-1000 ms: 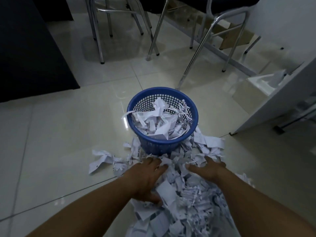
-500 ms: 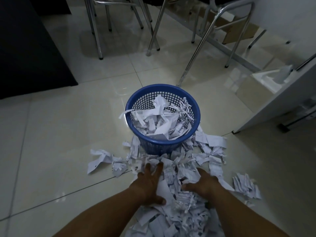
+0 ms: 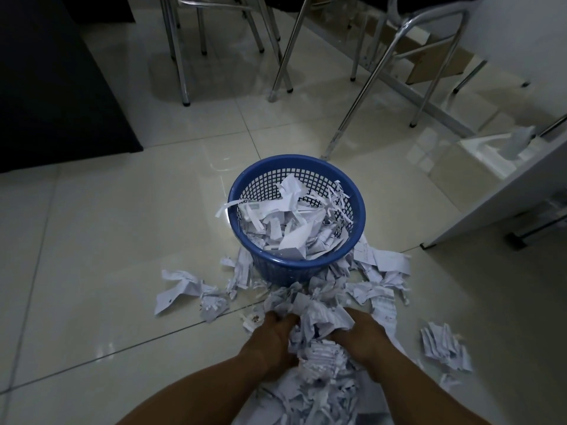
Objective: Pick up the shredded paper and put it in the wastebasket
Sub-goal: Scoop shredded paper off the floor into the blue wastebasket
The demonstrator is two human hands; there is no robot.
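A blue mesh wastebasket stands on the tiled floor, partly filled with white paper scraps. In front of it lies a heap of shredded paper that reaches down between my forearms. My left hand and my right hand press in from both sides on a bunched clump of shredded paper, fingers curled into it, just short of the basket's near side.
Loose scraps lie left of the basket and at the right. Chrome chair legs stand behind the basket. A white cabinet is at the right, a dark unit at the left.
Both hands have drawn back toward me and closed in on each other, bunching a clump of shredded paper between them. The view has tilted slightly.
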